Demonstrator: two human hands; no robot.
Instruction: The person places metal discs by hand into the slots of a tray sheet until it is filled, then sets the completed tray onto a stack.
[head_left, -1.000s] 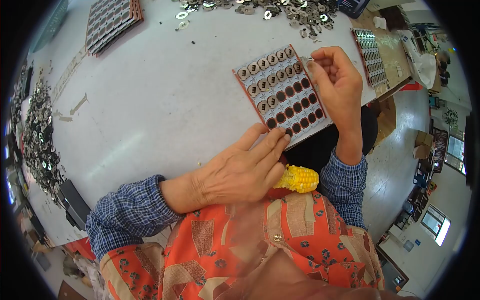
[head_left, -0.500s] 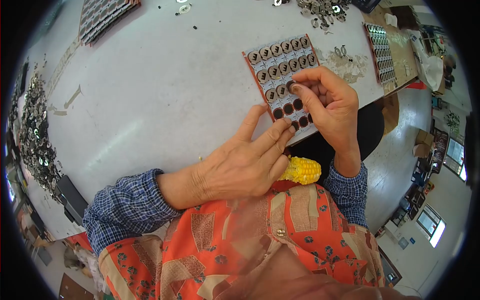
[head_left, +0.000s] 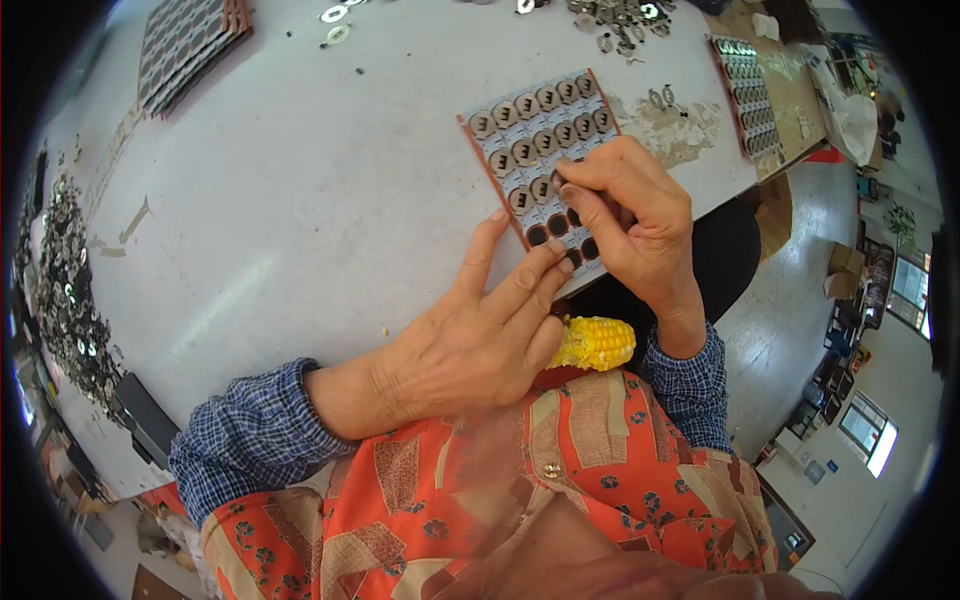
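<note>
A sheet (head_left: 530,140) with rows of round cells lies near the table's front edge. Silver discs with dark marks fill its upper rows, and black round spots show in the lower ones. My left hand (head_left: 475,325) rests with fingers spread on the sheet's lower left edge. Over the sheet's right side, my right hand (head_left: 635,215) is pinched, thumb against index finger, at the third row; a small disc shows partly between the fingertips. A partly eaten corn cob (head_left: 598,343) sits beside my left hand, close to my body.
Stacked sheets (head_left: 190,45) lie at the back left. A heap of metal pieces (head_left: 70,290) and a dark box (head_left: 146,415) are at the left edge. More loose pieces (head_left: 620,20) lie at the back. Another filled sheet (head_left: 748,95) stands at the right.
My right hand has moved from beside the sheet's right edge to over its third row. The view has shifted a little. My left hand stays on the sheet.
</note>
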